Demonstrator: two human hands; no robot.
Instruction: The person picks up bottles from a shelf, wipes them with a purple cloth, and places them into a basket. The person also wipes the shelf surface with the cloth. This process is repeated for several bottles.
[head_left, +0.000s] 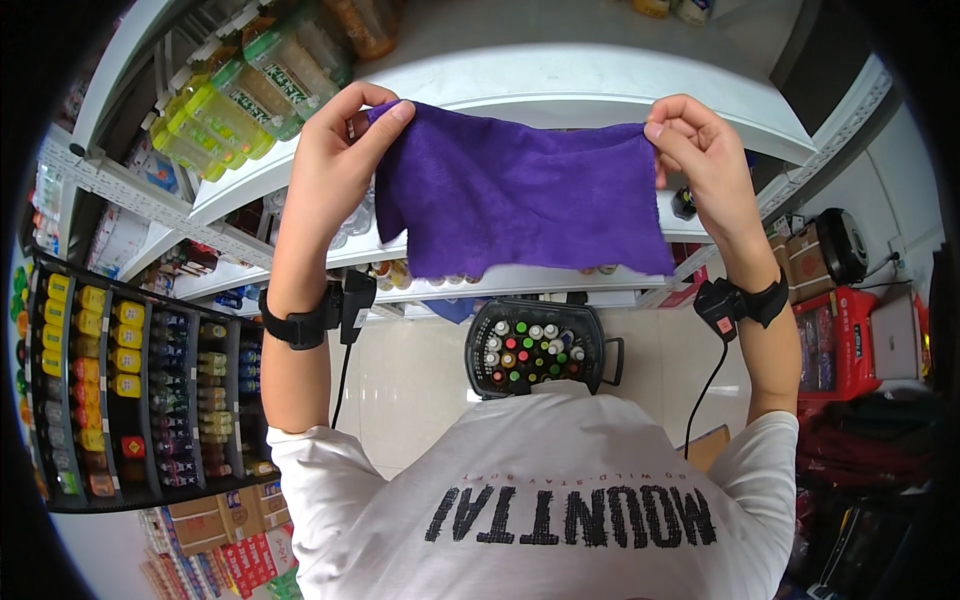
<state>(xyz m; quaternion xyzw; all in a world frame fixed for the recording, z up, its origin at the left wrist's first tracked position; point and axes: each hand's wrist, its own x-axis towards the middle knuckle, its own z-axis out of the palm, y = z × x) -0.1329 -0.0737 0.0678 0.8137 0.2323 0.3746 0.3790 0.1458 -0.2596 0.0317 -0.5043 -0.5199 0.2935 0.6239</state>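
Observation:
A purple cloth (525, 195) hangs spread between my two raised hands, in front of a white metal shelf (585, 79). My left hand (341, 139) pinches its upper left corner between thumb and fingers. The upper right corner is gripped by my right hand (694, 146). Below the pinched edge the cloth drops loosely, with soft folds and an uneven lower hem. It covers part of the shelf levels behind it. Each forearm wears a black strap with a small device and a cable.
Several drink bottles (225, 105) stand on the shelf at upper left. A dark plastic basket (480, 330) packed with capped bottles sits on the tiled floor (405, 375). At left is a black drinks rack (142, 435). Cardboard boxes (806, 259) and a red case (855, 337) are at right.

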